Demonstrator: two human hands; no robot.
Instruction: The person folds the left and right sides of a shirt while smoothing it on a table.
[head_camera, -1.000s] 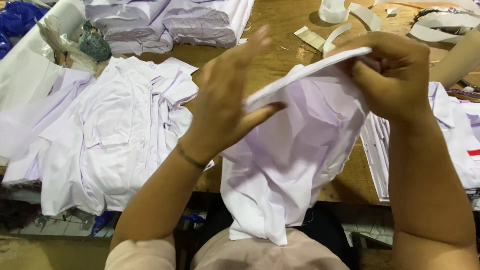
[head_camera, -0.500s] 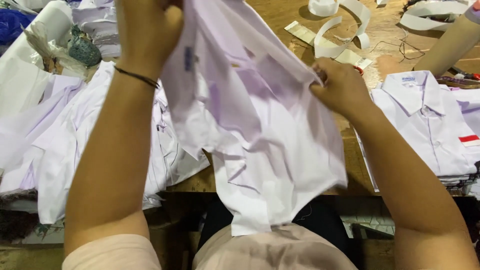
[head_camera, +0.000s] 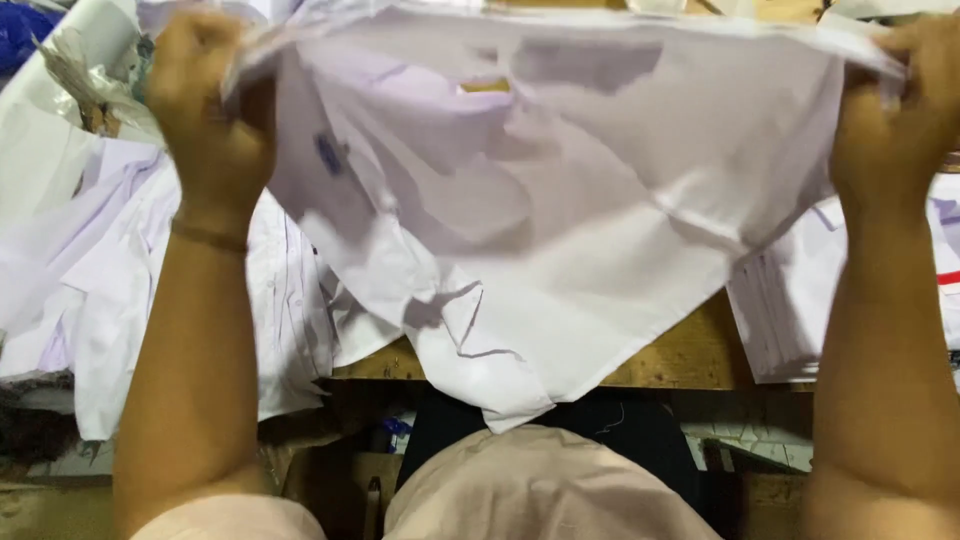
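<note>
Stretching wide between 2 raised hands, a white shirt (head_camera: 560, 230) hangs in front of the person, above the near edge of the wooden bench (head_camera: 690, 355). Its upper edge runs nearly level from side to side, so the long axis lies left to right, and the rest of the cloth drops from that edge to a loose point low in the middle, just above the person's lap. A small dark mark shows on the cloth near the left side. The left hand (head_camera: 205, 110) closes its grip on the upper left corner, fingers pressed together around a bunch of fabric, a thin band at the wrist. The right hand (head_camera: 895, 105) pinches the upper right corner the same way, fist tight on the cloth. Both hands sit at about the same height and each holds 1 end, so neither is nearer the garment than the other; the cloth lies inward and downward from each grip. To the left, a heap of white shirts (head_camera: 80, 280) lies spread on the bench, and to the right a folded white shirt (head_camera: 800, 300) rests flat, partly hidden behind the right forearm.
</note>
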